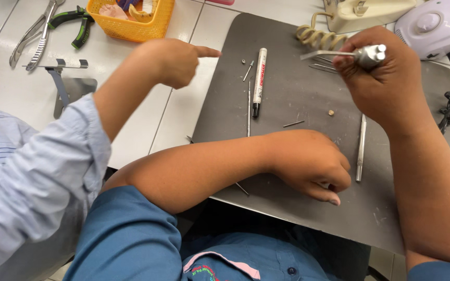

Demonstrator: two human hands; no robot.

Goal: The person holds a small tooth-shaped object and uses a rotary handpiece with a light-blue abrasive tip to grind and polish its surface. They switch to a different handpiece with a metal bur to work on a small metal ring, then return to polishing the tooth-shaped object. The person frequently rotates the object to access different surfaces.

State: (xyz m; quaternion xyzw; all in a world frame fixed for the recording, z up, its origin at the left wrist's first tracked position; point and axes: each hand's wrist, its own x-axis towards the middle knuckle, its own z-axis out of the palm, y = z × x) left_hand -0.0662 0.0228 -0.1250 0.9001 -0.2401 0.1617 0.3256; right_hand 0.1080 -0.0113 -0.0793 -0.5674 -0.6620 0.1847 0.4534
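Far left on the white table (178,119): two pliers, one bare steel pair (35,34) and one green-handled pair (74,23), then one yellow basket (131,28). Below these, a co-worker's hand (175,62) in a pale blue sleeve, forefinger out toward the grey mat (287,208).

On the mat: one marker pen (259,80), one long thin rod (248,109), one short pin (292,124), one small brass bit (331,112), one flat steel handle (360,148).

Left hand (313,166) knuckles up, fingers curled down on the mat beside that handle; cannot tell whether anything sits under them. Right hand (386,86) fisted tight round one silver tool (371,54), raised above the mat's far edge, thin prongs aimed left.

Likely mid-fitting of a small part. Next: a fine pinch and steady alignment with the tool's tip.
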